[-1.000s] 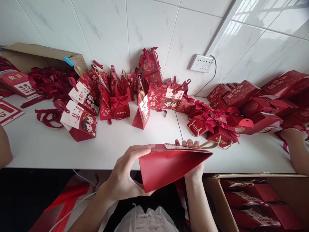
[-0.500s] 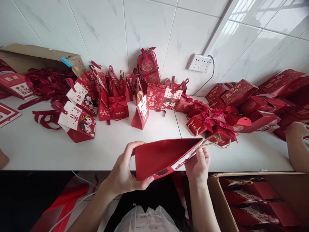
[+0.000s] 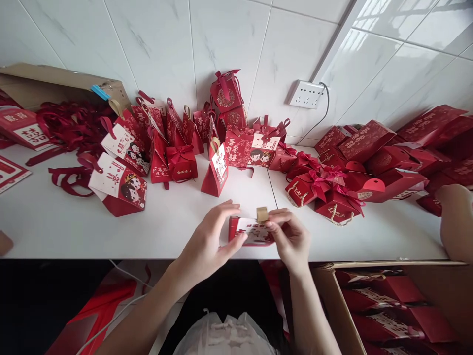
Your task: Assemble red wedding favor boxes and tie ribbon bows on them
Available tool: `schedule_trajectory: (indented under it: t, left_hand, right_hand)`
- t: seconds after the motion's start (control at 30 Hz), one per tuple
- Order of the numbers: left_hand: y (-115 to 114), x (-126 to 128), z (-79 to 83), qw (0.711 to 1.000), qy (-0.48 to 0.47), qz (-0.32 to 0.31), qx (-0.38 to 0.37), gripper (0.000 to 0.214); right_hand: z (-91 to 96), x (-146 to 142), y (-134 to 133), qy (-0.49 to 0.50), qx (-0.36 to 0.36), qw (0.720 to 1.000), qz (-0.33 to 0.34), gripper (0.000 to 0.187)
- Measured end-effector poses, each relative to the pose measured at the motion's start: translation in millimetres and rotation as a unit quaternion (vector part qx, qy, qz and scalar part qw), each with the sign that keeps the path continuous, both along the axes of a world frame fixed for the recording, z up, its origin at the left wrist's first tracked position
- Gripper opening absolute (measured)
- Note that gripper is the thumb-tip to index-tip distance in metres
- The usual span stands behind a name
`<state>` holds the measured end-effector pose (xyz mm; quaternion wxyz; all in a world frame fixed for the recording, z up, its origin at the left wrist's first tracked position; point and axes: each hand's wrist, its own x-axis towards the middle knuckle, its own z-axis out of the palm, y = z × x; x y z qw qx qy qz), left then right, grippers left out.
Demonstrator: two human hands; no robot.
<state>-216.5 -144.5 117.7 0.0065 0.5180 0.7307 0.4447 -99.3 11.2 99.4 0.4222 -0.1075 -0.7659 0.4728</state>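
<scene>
A small red gift box (image 3: 254, 232) with a white printed panel stands near the table's front edge, between my hands. My right hand (image 3: 293, 239) pinches its top right part, at the base of a gold ribbon loop (image 3: 262, 214). Around the box's left end, my left hand (image 3: 209, 234) is open, its fingers apart. Its thumb tip overlaps the printed face; whether it touches, I cannot tell. Just behind stands another red box with a gold loop (image 3: 215, 170). To the left sits a red-and-white box with cartoon figures (image 3: 123, 187).
Along the tiled wall stand several red boxes (image 3: 238, 145), with bow-tied ones (image 3: 308, 190) to the right. A carton (image 3: 111, 91) and a ribbon heap (image 3: 74, 123) lie left. Below right is a carton of boxes (image 3: 334, 296). Another person's arm (image 3: 456, 222) reaches in at right.
The gift box has gone from tilted in both hands, its red side facing me, to standing on the table with its printed panel showing. My left hand has loosened from it.
</scene>
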Motion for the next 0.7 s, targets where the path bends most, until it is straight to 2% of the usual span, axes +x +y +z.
schedule_trajectory:
  t: [0.07,0.2,0.33,0.53,0.7]
  left_hand:
    - [8.5,-2.0,0.4,0.999,0.001,0.016,0.05,0.024]
    - [16.8,-10.7,-0.6,0.995,-0.008,0.005,0.096,0.003]
    - [19.8,-20.0,-0.8,0.992,-0.012,-0.021,0.123,0.006]
    - [29.0,-27.2,-7.1,0.981,0.034,-0.072,0.175,0.014]
    - [34.4,-25.8,-16.5,0.97,0.078,-0.065,0.221,0.029]
  right_hand:
    - [-9.5,-11.2,-6.7,0.01,0.0,1.0,0.015,0.007]
    - [-19.6,-24.0,-17.6,0.013,0.001,1.0,0.022,0.005]
    - [-18.6,-29.0,-21.5,0.006,-0.002,0.999,0.039,0.005]
    - [-21.2,-34.9,-20.9,0.005,-0.013,0.999,0.033,0.003]
    - [-25.3,-35.9,-21.9,0.003,-0.017,1.0,0.015,0.004]
